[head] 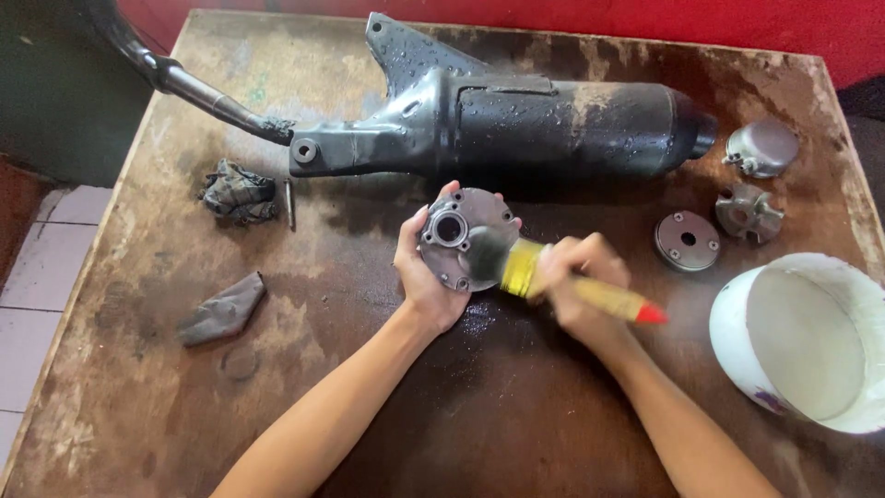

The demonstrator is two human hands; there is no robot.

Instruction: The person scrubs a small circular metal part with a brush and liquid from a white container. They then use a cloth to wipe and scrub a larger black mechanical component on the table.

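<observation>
We have a single view, taken from a camera worn on the person's head, and we look steeply down and forward over a worn wooden table (pixel 516 415). Both forearms enter from the bottom edge, placing us close above the left hand (pixel 426 277) and the right hand (pixel 576 281) near the frame's centre. The table's far edge meets a red wall (pixel 645 18) at the top; tiled floor (pixel 37 277) shows at left. No second view overlaps this one.
</observation>
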